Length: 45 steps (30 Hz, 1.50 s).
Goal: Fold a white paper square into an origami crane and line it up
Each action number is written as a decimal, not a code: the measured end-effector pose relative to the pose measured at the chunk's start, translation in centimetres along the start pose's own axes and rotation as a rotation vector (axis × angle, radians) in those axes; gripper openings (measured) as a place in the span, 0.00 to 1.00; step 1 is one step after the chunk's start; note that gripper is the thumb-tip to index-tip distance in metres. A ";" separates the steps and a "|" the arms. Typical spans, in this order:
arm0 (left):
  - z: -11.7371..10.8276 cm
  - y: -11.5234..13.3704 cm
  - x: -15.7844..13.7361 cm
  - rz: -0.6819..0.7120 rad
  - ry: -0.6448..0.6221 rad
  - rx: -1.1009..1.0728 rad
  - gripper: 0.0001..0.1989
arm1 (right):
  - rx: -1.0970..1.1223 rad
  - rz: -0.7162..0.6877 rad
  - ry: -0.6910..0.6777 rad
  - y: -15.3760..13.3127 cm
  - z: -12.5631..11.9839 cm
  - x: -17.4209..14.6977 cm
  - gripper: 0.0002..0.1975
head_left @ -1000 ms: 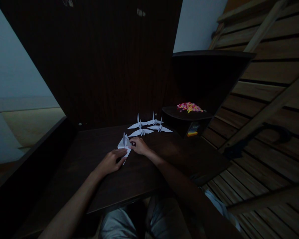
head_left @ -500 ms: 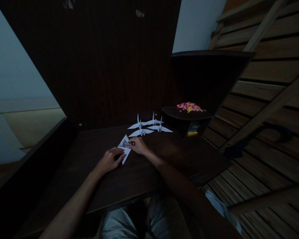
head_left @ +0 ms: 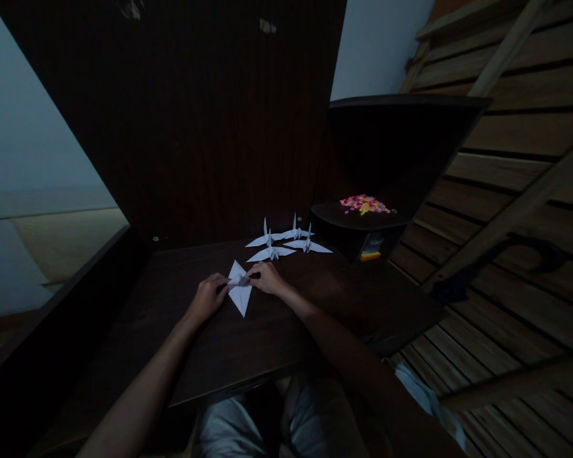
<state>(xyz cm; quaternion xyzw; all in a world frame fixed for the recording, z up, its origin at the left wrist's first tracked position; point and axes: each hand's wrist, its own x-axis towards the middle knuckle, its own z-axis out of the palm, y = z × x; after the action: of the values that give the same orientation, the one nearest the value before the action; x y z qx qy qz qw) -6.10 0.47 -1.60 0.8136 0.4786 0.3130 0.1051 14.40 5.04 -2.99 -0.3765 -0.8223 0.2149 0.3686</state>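
A white sheet of origami paper, folded into a diamond shape with a raised flap across its middle, lies on the dark desk. My left hand pinches its left side between thumb and fingers. On the opposite side, my right hand pinches the right edge near the flap. Just beyond the right hand stand several finished white paper cranes, wings spread and necks up, grouped close together. The fingertips partly cover the paper's two side corners.
A dark wooden desk with a tall back panel spans the view. At right, a corner shelf holds a pile of small pink and yellow pieces; a small yellow-and-blue item sits beneath it. Wooden slats rise further right.
The paper has gone from a partly lifted, slanted shape to a symmetrical diamond with its flap pulled up. My left hand has shifted from over the paper to its left side.
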 end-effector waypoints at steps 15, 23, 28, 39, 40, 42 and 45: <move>0.3 -0.6 0.9 -0.015 -0.028 -0.051 0.13 | 0.079 0.130 -0.025 -0.5 0.1 0.2 0.09; 0.3 -0.9 1.4 -0.005 -0.080 -0.107 0.11 | 0.096 0.031 -0.057 0.1 0.0 0.4 0.06; 0.8 -0.8 1.6 0.017 -0.047 -0.068 0.08 | 0.091 0.039 -0.069 -0.1 -0.2 0.3 0.07; 0.7 -0.1 1.5 0.021 -0.057 -0.037 0.08 | 0.103 -0.054 0.008 0.2 0.3 0.0 0.03; 0.7 0.0 1.4 0.022 -0.055 -0.039 0.08 | 0.089 -0.068 0.017 0.1 0.3 0.0 0.03; 0.7 0.0 1.4 0.023 -0.051 -0.037 0.08 | 0.067 -0.090 0.032 -0.2 0.2 -0.1 0.03; 0.7 0.1 1.4 0.020 -0.046 -0.022 0.07 | 0.052 -0.113 0.052 -0.5 0.2 -0.1 0.02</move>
<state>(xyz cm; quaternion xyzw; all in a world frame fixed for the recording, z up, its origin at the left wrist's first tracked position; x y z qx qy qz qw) -5.09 1.70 -1.57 0.8241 0.4644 0.3004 0.1221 14.10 4.64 -2.88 -0.3250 -0.8266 0.2051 0.4111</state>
